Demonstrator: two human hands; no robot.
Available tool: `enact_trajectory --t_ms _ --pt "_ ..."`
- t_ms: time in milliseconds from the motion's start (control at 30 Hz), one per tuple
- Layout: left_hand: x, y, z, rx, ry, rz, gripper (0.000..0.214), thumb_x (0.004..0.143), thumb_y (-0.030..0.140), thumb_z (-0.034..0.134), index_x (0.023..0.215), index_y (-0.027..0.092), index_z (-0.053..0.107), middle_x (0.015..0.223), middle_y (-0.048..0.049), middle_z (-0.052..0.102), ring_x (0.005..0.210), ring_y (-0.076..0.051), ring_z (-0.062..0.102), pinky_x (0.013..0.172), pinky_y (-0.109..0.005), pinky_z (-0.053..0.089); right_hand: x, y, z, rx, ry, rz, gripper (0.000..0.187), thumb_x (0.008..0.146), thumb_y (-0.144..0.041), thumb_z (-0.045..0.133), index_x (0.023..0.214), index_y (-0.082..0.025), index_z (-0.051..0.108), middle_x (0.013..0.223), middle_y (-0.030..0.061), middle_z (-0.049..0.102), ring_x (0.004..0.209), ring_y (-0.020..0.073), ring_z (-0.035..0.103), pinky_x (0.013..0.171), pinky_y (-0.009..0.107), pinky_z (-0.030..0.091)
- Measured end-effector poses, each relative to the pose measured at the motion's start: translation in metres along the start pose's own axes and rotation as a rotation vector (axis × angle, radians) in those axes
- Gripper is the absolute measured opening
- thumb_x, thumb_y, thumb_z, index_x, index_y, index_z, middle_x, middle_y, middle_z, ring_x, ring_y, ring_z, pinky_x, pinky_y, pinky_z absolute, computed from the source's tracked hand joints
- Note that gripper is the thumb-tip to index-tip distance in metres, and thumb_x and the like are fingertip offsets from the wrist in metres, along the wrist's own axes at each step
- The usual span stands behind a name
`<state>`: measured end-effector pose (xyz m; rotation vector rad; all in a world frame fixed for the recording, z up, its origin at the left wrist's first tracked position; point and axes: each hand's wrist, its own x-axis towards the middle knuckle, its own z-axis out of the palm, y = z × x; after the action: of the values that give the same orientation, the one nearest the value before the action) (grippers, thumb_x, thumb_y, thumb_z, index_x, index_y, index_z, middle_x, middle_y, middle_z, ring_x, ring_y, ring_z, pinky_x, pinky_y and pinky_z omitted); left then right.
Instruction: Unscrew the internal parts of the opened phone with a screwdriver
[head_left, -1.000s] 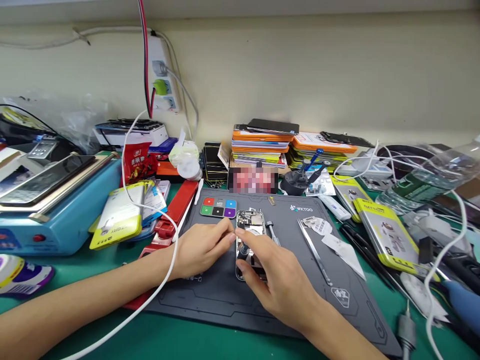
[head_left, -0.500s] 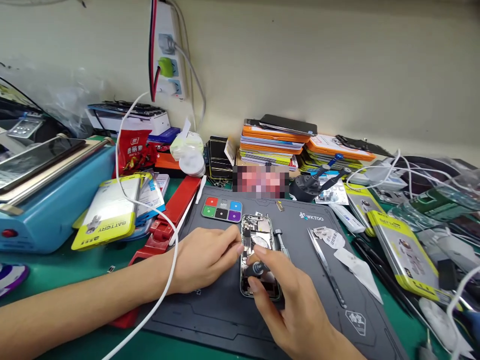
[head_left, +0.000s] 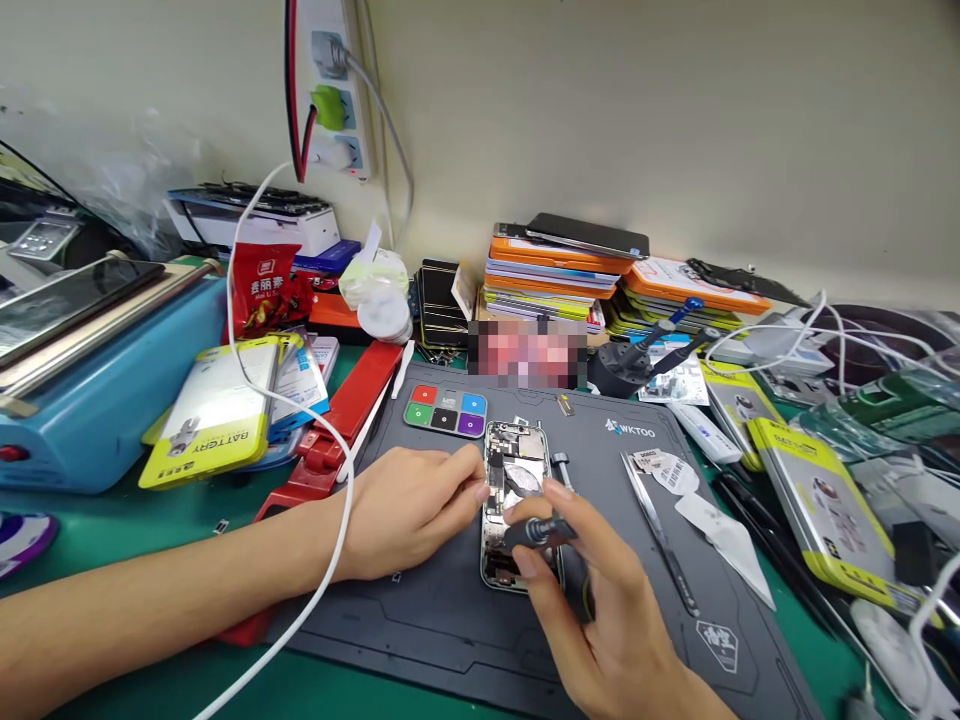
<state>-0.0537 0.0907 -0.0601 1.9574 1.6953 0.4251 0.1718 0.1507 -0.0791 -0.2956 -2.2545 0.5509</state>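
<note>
An opened phone with its insides showing lies on a dark grey work mat. My left hand rests on the mat, its fingers pinched against the phone's left edge. My right hand grips a small dark screwdriver between thumb and fingers. The tool lies nearly level over the lower part of the phone. A second screwdriver lies just right of the phone.
Tweezers and paper scraps lie on the mat's right. A coloured screw tray sits at its top left. A red clamp, a white cable, battery boxes, a blue machine and stacked packages surround the mat.
My right hand drew back toward me and tilted the screwdriver from upright to nearly level. The left hand stayed at the phone's edge. The view shifted slightly.
</note>
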Motion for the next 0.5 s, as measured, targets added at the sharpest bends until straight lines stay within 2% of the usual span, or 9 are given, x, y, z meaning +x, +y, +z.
enact_trajectory --t_ms 67,200,333,500 --pt "-0.0003 -0.0005 0.0 0.006 -0.001 0.007 0.026 0.107 0.044 0.024 0.101 0.025 0.04 0.086 0.0022 0.059 0.081 -0.018 0.059 0.073 -0.031 0.034 -0.0057 -0.0002 -0.0002 0.047 0.018 0.057 0.078 0.091 0.003 0.057 0.16 -0.014 0.027 0.136 0.0165 0.055 0.111 0.0165 0.063 0.096 0.033 0.055" --pt "0.0 -0.0005 -0.001 0.006 -0.012 0.001 0.025 0.107 0.043 0.024 0.101 0.025 0.04 0.086 0.0028 0.058 0.081 -0.018 0.058 0.073 -0.031 0.034 -0.0088 -0.0008 0.0 0.139 0.02 0.135 0.078 0.09 0.004 0.054 0.16 -0.014 0.025 0.14 0.0226 0.05 0.123 0.0249 0.059 0.093 0.042 0.059" --pt "0.0007 0.0003 -0.0018 0.024 -0.024 -0.01 0.025 0.106 0.043 0.024 0.101 0.025 0.04 0.087 0.0025 0.06 0.082 -0.018 0.058 0.073 -0.031 0.035 -0.0043 -0.0018 0.0012 0.245 -0.006 0.151 0.074 0.091 0.006 0.05 0.158 -0.011 0.025 0.134 0.0223 0.051 0.11 0.018 0.061 0.088 0.034 0.06" --pt "0.0004 0.0004 -0.0017 0.018 -0.032 -0.005 0.026 0.106 0.043 0.024 0.103 0.025 0.042 0.091 0.0022 0.062 0.086 -0.018 0.061 0.076 -0.031 0.038 -0.0073 -0.0037 0.0022 0.232 -0.034 0.15 0.071 0.091 0.005 0.049 0.157 -0.009 0.026 0.141 0.0254 0.047 0.123 0.0236 0.058 0.094 0.039 0.06"
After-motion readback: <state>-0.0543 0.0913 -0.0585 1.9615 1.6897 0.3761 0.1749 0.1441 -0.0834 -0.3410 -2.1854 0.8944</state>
